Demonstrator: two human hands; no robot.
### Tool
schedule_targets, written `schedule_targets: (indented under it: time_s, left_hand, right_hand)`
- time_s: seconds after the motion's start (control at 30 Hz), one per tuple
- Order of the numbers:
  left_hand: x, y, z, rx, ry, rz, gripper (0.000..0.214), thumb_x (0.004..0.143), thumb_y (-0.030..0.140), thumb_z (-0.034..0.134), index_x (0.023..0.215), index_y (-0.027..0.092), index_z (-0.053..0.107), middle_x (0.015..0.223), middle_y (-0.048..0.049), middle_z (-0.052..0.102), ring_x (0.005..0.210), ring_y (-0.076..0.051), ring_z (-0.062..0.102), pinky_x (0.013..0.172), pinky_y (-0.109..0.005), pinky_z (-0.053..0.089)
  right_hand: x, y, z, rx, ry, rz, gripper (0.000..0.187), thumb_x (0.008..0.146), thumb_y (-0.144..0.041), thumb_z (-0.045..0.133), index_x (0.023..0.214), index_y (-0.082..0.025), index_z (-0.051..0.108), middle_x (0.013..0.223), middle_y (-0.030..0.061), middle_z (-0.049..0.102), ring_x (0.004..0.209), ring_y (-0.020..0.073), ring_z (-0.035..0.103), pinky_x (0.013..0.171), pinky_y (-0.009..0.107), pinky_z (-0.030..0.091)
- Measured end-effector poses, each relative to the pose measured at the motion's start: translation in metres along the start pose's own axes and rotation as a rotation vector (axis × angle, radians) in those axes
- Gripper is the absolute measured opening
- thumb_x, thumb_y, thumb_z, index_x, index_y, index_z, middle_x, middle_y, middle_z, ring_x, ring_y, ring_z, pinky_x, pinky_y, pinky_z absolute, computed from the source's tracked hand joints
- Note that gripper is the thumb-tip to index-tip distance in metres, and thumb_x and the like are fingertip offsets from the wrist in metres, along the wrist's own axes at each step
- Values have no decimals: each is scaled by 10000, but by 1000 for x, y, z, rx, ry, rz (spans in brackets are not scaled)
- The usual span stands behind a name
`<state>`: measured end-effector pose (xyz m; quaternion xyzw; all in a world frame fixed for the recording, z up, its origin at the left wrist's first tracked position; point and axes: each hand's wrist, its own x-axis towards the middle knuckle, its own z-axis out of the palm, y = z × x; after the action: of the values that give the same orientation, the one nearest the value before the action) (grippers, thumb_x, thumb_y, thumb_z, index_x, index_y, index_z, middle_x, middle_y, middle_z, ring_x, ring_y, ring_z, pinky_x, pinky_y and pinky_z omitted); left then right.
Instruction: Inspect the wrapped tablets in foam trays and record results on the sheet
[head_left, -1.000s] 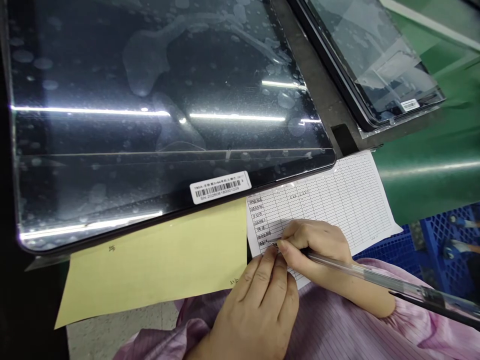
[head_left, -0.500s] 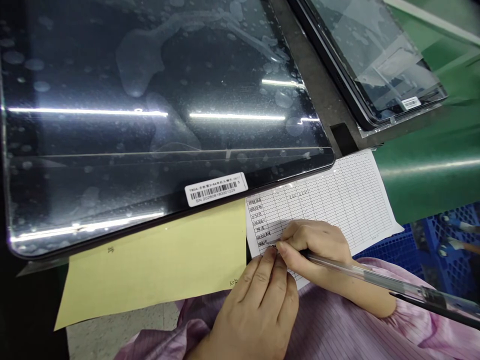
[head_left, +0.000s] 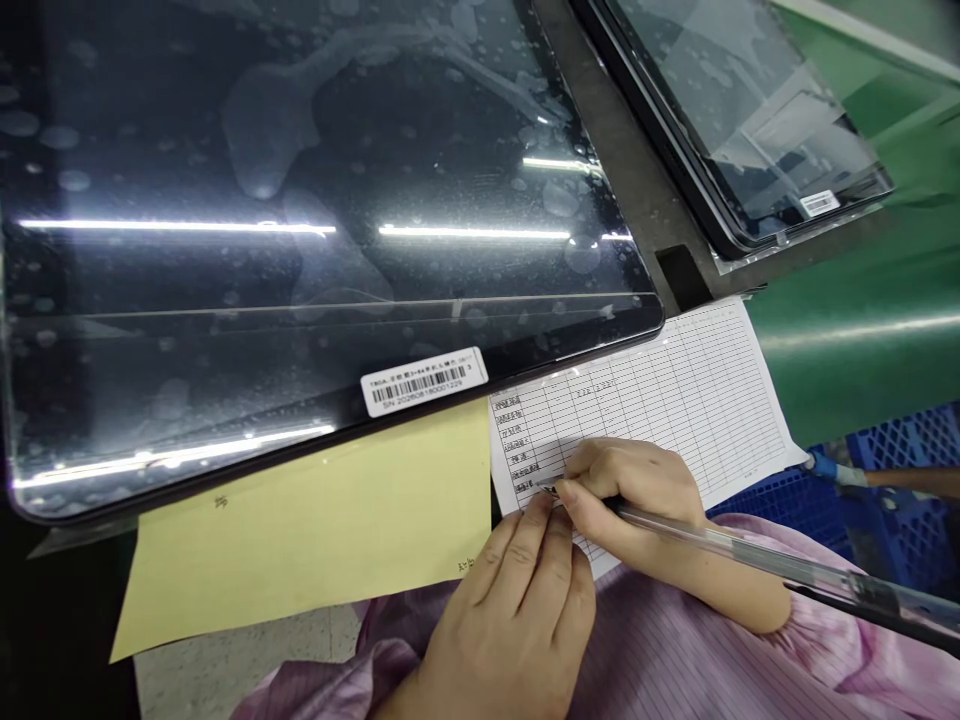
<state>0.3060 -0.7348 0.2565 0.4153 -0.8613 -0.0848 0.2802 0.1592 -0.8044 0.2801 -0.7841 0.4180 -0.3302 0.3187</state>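
My right hand (head_left: pixel 637 500) is closed around a clear pen (head_left: pixel 750 565), whose tip touches the lower left of a white ruled form (head_left: pixel 697 390). My left hand (head_left: pixel 517 610) lies flat with its fingers stretched out, its fingertips resting on the form's lower edge beside the pen tip. Both wrists wear pink striped sleeves. A yellow sheet (head_left: pixel 322 520) lies left of the form. Both papers are tucked under a large dark glossy screen panel (head_left: pixel 300 220), which carries a white barcode label (head_left: pixel 424 381) near its front edge.
A second dark panel (head_left: pixel 742 120) in clear film lies at the upper right on a grey strip. A green surface (head_left: pixel 862 320) runs along the right. Below it stands a blue plastic crate (head_left: pixel 900 500), with another person's arm (head_left: pixel 900 478) reaching over it.
My hands and the pen stay almost still on the form. The view has drifted slightly, and another person's arm has come into sight over the blue crate at the right.
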Motion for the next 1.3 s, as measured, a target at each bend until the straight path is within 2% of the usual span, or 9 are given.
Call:
schedule_targets:
  time_s: [0.7, 1.3]
  left_hand:
    - [0, 0, 1, 7, -5, -8, 367, 918, 128, 281, 1003, 111, 637, 1024, -85, 672, 1069, -210, 566, 1016, -335, 338]
    - [2, 0, -1, -9, -12, -14, 368, 921, 117, 274, 981, 108, 637, 1008, -77, 679, 1035, -214, 582, 1005, -328, 331]
  right_hand:
    - [0, 1, -1, 11, -12, -13, 279, 827, -47, 515, 638, -198, 375, 522, -44, 452, 484, 89, 480, 409, 209, 372]
    - [0, -1, -1, -2, -10, -4, 295, 817, -24, 500, 638, -197, 342, 529, -45, 444, 469, 73, 437, 407, 200, 343]
